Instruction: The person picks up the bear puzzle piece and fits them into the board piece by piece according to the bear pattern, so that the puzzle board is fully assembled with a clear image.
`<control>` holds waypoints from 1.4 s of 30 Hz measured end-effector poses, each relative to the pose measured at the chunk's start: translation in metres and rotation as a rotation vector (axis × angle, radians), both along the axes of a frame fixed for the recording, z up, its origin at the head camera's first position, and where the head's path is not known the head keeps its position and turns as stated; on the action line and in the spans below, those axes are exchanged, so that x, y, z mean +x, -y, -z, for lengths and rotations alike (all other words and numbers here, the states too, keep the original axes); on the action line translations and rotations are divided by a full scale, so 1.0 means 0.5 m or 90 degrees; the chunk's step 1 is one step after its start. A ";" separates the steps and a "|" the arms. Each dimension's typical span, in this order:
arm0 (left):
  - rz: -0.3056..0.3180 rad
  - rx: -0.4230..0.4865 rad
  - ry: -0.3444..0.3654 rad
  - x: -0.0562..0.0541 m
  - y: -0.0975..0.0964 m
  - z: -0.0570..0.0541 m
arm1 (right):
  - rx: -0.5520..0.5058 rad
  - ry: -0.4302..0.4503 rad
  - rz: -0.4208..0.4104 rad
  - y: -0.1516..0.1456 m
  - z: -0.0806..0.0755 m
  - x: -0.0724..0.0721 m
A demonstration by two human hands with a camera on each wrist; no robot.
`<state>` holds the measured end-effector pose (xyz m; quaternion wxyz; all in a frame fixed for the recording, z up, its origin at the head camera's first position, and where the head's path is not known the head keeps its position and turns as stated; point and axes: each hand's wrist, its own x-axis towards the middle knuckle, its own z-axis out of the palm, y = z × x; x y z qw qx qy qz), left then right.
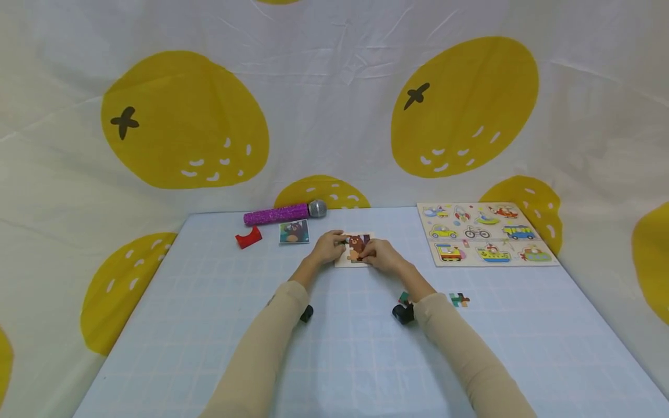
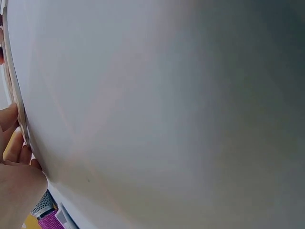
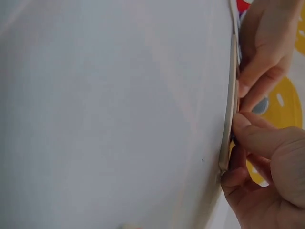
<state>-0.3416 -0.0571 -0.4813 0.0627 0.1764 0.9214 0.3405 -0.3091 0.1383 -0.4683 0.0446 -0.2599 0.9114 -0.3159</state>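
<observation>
A small wooden jigsaw board point(image 1: 342, 263) with a brown bear picture lies flat on the table in the head view. At its left side my left hand point(image 1: 327, 247) holds the edge, thumb and fingers on the frame. Over the right part of the board, my right hand point(image 1: 384, 255) pinches a puzzle piece, mostly hidden by the fingers. The right wrist view shows the board point(image 3: 229, 109) edge-on, with the right thumb and fingers at its surface. Loose puzzle pieces point(image 1: 460, 299) lie to the right of the right forearm, one partly behind the sleeve.
Behind the left hand lie a picture card point(image 1: 294, 232), a purple microphone point(image 1: 277, 215) and a red curved block point(image 1: 248, 237). A vehicle puzzle board point(image 1: 493, 235) lies at the back right. Black wrist devices point(image 1: 403, 314) show below the forearms.
</observation>
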 end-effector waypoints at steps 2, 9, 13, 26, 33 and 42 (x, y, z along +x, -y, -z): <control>0.002 0.001 -0.008 -0.002 0.002 0.000 | -0.007 0.009 0.000 -0.001 -0.002 -0.001; 0.011 0.008 -0.013 -0.003 0.004 0.000 | -0.007 0.033 0.025 -0.002 -0.005 -0.003; 0.009 0.009 -0.004 -0.002 0.004 0.004 | -0.002 0.037 0.028 -0.003 -0.003 -0.001; 0.006 0.008 0.007 -0.002 0.002 0.003 | -0.002 0.022 0.035 0.005 -0.004 0.005; -0.001 0.015 0.010 0.000 0.001 0.003 | 0.007 0.039 0.072 0.009 -0.004 0.000; 0.005 0.014 0.007 -0.001 0.004 0.003 | 0.021 0.098 0.092 0.020 -0.021 -0.015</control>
